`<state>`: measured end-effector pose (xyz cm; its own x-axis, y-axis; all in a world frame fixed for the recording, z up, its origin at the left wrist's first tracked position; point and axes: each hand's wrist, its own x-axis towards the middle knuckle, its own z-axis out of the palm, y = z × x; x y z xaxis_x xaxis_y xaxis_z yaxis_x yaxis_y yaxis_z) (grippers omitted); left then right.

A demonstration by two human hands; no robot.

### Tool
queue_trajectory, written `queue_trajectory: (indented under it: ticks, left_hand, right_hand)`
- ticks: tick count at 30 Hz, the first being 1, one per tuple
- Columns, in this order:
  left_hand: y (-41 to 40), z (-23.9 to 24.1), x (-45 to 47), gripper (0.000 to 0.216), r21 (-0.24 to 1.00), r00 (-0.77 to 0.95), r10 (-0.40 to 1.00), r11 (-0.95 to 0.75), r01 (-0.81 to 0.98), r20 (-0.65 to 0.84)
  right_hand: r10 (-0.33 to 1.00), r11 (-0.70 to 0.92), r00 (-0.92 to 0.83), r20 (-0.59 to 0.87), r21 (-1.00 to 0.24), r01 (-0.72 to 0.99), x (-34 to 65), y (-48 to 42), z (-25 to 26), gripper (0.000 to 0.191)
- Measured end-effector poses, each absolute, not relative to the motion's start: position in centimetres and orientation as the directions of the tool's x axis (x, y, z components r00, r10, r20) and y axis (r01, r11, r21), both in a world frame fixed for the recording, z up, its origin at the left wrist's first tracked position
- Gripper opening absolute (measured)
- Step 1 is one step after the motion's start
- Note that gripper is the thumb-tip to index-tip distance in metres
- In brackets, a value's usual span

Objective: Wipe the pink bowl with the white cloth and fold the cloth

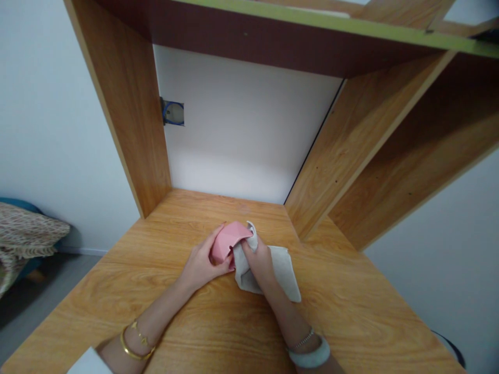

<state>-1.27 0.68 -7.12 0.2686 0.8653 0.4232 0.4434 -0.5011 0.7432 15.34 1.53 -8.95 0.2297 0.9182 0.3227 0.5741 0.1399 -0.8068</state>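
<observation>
A small pink bowl (226, 241) is tilted on its side in my left hand (202, 265), whose fingers curl around its outside. My right hand (260, 262) is closed on a pale grey cloth (284, 272) and presses part of it against the bowl's rim and inside. The rest of the cloth trails onto the wooden desk (218, 322) to the right of my hands. A gold bangle sits on my left wrist, and my right wrist carries a pale bangle with a thin chain.
The desk stands inside a wooden shelf unit with upright panels (128, 114) left and right and a shelf overhead. A white wall with an open socket box (172, 112) lies behind. A patterned fabric (27, 228) lies on a seat at far left.
</observation>
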Motion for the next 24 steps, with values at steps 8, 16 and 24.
queue_trajectory:
  ticks: [8,16,24]
  left_hand:
    - [1.0,-7.5,-0.9,0.081,0.840,0.230,0.894,-0.443,0.314,0.385]
    - [0.9,-8.5,0.0,0.077,0.891,0.222,0.904,-0.409,0.197,0.365]
    - [1.6,-8.2,-1.1,0.067,0.828,0.141,0.908,-0.418,0.374,0.395]
  right_hand:
    - [0.922,0.114,0.291,0.257,-0.896,0.428,14.7,1.3,-9.0,0.032]
    - [0.925,0.081,0.306,0.226,-0.903,0.421,14.1,1.3,-9.4,0.036]
    - [0.882,0.168,0.310,0.355,-0.852,0.496,14.6,1.3,-8.8,0.029]
